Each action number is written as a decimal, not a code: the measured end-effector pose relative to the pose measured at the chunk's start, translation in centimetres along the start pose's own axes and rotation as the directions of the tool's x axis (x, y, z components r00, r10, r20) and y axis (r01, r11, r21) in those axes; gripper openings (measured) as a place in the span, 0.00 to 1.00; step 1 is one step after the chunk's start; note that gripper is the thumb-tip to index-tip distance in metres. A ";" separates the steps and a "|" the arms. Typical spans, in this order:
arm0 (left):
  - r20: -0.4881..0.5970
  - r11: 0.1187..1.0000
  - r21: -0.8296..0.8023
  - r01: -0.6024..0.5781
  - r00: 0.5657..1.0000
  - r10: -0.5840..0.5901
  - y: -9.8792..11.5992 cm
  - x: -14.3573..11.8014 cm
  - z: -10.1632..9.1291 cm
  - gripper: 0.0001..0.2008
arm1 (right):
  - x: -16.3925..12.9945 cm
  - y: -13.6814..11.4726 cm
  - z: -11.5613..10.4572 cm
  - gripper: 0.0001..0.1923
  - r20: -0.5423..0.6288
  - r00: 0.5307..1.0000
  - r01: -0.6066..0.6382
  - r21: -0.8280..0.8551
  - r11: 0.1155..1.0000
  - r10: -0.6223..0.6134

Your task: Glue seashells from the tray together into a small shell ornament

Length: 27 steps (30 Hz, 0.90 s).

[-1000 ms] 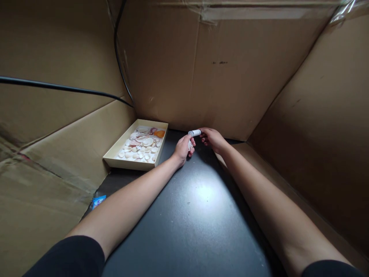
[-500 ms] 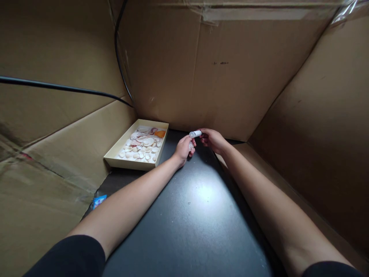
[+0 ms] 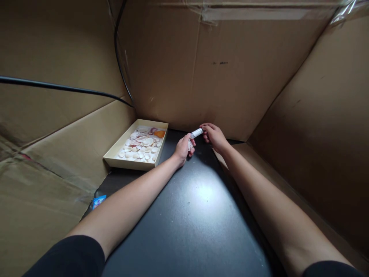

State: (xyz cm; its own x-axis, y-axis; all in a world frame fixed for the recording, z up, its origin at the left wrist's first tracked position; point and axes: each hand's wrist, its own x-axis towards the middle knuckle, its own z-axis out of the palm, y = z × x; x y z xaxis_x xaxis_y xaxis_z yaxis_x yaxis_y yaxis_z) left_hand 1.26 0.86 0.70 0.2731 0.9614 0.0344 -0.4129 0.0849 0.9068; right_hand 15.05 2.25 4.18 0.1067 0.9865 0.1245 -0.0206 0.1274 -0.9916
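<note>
Left hand (image 3: 182, 147): curled, fingers closed on a small pale shell (image 3: 190, 146) that shows only as a sliver below the thumb; thumb tip at the near end of the tube (image 3: 196, 133); wrist low over the table (image 3: 184, 231); forearm runs back to a black sleeve (image 3: 72, 256).

Right hand (image 3: 213, 135): fingertips pinched together on the far end of the tube; palm turned down and left; forearm runs back along the right edge of the table to a second black sleeve.

Tube: small, white, cylindrical, with a darker band near the left end; held between the two hands above the far part of the table, tilted, right end higher; its left end is just above the shell, contact too small to tell.

Tray (image 3: 115, 159): shallow, cream, rectangular; on the table at far left, just beside the left hand; long side angled toward the back corner; holds many shells (image 3: 141, 148), mostly white and pale pink, with one orange piece (image 3: 159, 133) at the far end.

Table: black, matt, with a bright patch of light near the middle.

Cardboard walls (image 3: 230, 77): brown, creased, closing in the left, back and right sides; tape along the top edge.

Cable (image 3: 57, 87): black, crossing the left wall and climbing the back corner.

Blue scrap (image 3: 99, 201): at the table's left edge, well apart from the hands.
</note>
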 end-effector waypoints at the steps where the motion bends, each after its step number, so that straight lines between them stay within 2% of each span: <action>1: 0.000 1.000 0.003 -0.001 1.000 0.001 0.0 0.0 0.0 0.15 | 0.0 0.0 0.0 0.09 0.004 1.000 0.004 0.011 1.000 -0.004; 5: 0.002 1.000 0.017 0.007 1.000 -0.007 -0.1 0.1 0.0 0.14 | -0.2 -0.1 -0.1 0.09 0.020 1.000 -0.008 0.052 0.999 0.007; 13: -0.006 1.000 0.019 0.002 1.000 -0.002 -0.1 0.2 -0.1 0.13 | 0.1 0.2 0.1 0.13 -0.010 1.000 0.016 0.002 1.000 -0.016; 19: -0.021 0.999 0.031 -0.006 1.000 0.007 -0.2 0.2 -0.1 0.12 | -0.3 -0.5 -0.3 0.12 0.035 0.998 -0.050 0.034 0.998 0.049; 23: -0.015 0.999 0.032 -0.008 1.000 0.008 -0.2 0.2 -0.1 0.12 | -0.4 -0.6 -0.2 0.09 0.025 0.999 -0.027 0.015 1.000 0.026; 27: -0.017 0.999 0.036 -0.001 1.000 0.001 -0.2 0.2 -0.1 0.12 | -0.3 -0.4 -0.2 0.11 0.022 1.000 0.008 -0.037 0.999 -0.007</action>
State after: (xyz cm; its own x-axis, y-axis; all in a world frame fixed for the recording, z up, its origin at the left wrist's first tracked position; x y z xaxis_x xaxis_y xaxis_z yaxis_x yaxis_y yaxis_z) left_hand 1.33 1.02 0.49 0.2581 0.9657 0.0284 -0.3816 0.0749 0.9213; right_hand 15.19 1.93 4.54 0.0845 0.9876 0.1321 0.0170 0.1311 -0.9912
